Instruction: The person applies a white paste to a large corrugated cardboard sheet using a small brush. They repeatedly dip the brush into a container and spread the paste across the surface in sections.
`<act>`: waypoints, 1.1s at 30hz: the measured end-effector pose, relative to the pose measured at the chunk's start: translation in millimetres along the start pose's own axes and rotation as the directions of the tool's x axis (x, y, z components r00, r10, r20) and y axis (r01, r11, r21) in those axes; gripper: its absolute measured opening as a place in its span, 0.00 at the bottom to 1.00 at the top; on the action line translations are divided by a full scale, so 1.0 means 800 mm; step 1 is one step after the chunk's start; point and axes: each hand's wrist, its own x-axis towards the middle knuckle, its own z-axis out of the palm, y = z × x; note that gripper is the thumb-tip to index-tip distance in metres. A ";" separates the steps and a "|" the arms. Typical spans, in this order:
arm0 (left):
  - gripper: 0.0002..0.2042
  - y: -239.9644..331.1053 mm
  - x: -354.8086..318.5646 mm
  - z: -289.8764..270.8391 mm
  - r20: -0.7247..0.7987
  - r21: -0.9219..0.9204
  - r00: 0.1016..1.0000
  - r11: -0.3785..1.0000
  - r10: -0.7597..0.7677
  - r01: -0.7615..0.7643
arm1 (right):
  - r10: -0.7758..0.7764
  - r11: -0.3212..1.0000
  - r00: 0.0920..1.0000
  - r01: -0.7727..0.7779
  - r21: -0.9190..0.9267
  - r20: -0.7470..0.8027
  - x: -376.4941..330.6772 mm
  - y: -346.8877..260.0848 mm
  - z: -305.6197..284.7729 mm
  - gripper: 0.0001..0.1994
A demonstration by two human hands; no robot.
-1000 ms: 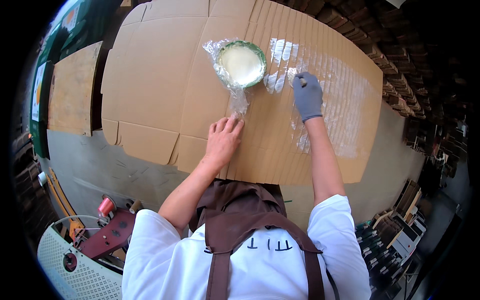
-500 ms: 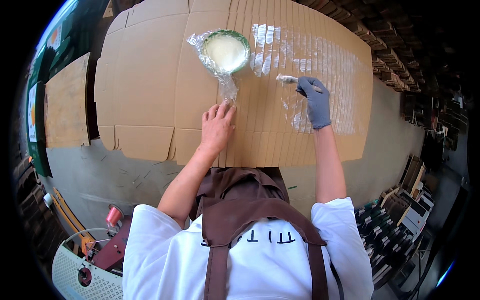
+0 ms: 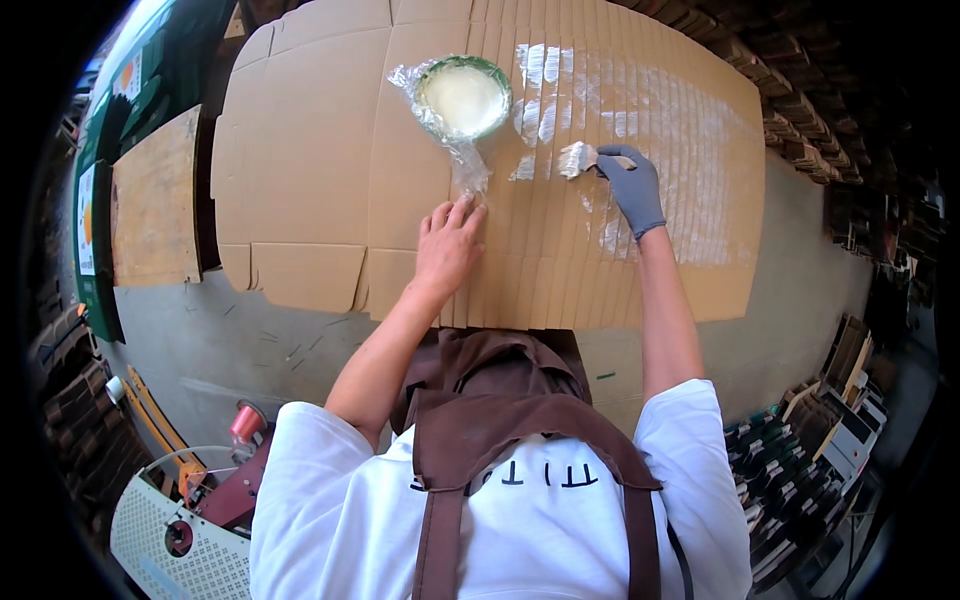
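By the gloved fingers of the right hand (image 3: 633,192), the handle of a brush (image 3: 577,159) is pinched between thumb and fingertips; the white-coated bristles are directed to the left of the grip, and whether the cardboard is touched by them cannot be told. The bare fingers of the left hand (image 3: 449,245) are slightly bent and loosely spread over the cardboard, their tips placed at the gathered tail of a clear plastic film (image 3: 469,168); whether the tail is pressed down cannot be told. Just beyond these tips, a green-rimmed bowl (image 3: 507,100) is partly wrapped by the film and filled with a white paste (image 3: 462,98). Side by side under and around the gloved fingers, narrow cardboard strips (image 3: 560,245) are laid, and white strokes (image 3: 545,65) are seen above and to the right of them. To the left of the bare fingers, a plain cardboard sheet (image 3: 310,130) is spread; farther left, a wooden board (image 3: 157,200) is seen.
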 end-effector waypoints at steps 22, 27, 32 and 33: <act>0.32 -0.081 0.119 -0.070 0.301 -0.947 0.907 -0.201 -0.295 0.249 | -0.353 0.932 0.934 0.356 -0.071 0.046 0.009 -0.160 0.101 0.10; 0.35 -0.084 0.133 -0.061 0.330 -0.916 0.913 -0.317 -0.240 0.247 | -0.335 0.890 0.937 0.349 -0.292 0.100 0.046 -0.132 0.151 0.13; 0.38 -0.100 0.133 -0.053 0.321 -0.901 0.924 -0.367 -0.205 0.232 | -0.324 0.885 0.939 0.344 -0.313 0.117 0.048 -0.142 0.151 0.12; 0.39 -0.099 0.133 -0.055 0.320 -0.897 0.926 -0.378 -0.199 0.229 | -0.306 0.922 0.947 0.321 -0.214 0.101 0.048 -0.144 0.148 0.12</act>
